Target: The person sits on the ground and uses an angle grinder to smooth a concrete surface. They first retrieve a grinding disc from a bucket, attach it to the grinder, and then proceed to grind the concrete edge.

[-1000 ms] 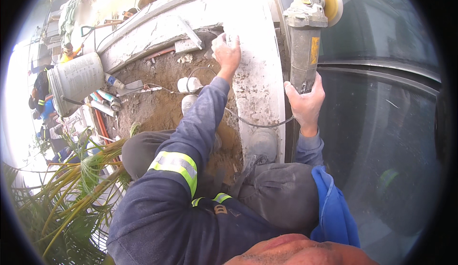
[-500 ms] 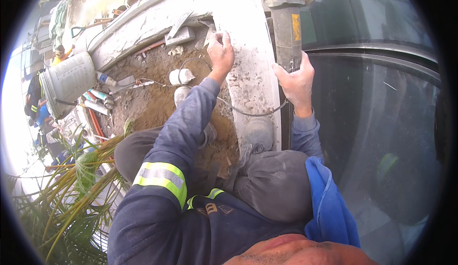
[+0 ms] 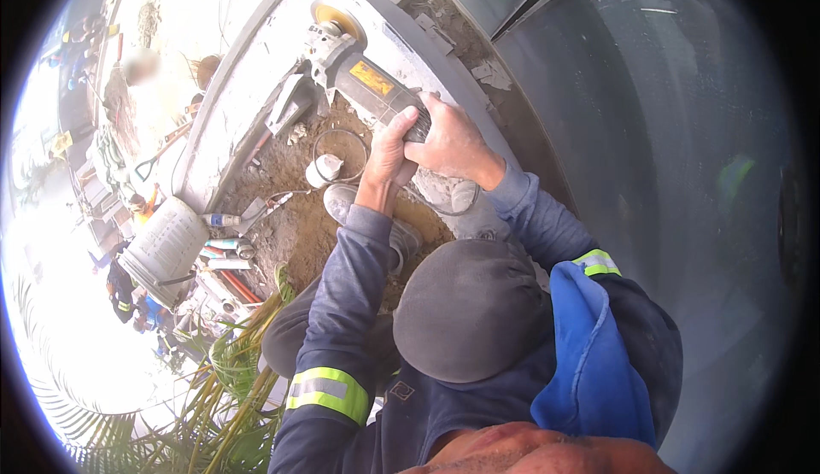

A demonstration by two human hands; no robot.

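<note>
An angle grinder (image 3: 371, 85) with a grey body and a yellow patch lies at a slant over the white masonry ledge (image 3: 397, 26). Its pale yellowish disc (image 3: 340, 20) is at the far end, away from me. My right hand (image 3: 457, 143) is closed around the rear of the grinder's body. Against it, my left hand (image 3: 389, 154) also grips the rear end, its thumb up along the casing; its other fingers are partly hidden. A dark cord (image 3: 427, 201) curves below my hands, over the dirt.
A dusty white bucket (image 3: 166, 239) tilts at the left, near sealant tubes (image 3: 226, 252) and orange pipes (image 3: 239, 286). A small white container (image 3: 325, 169) sits on the dirt. Palm leaves (image 3: 231, 371) rise at lower left. Dark glass (image 3: 666, 184) fills the right side.
My left hand has left the ledge's broken edge and joined my right hand on the grinder. The grinder has swung left and tilted across the ledge. The view has turned too.
</note>
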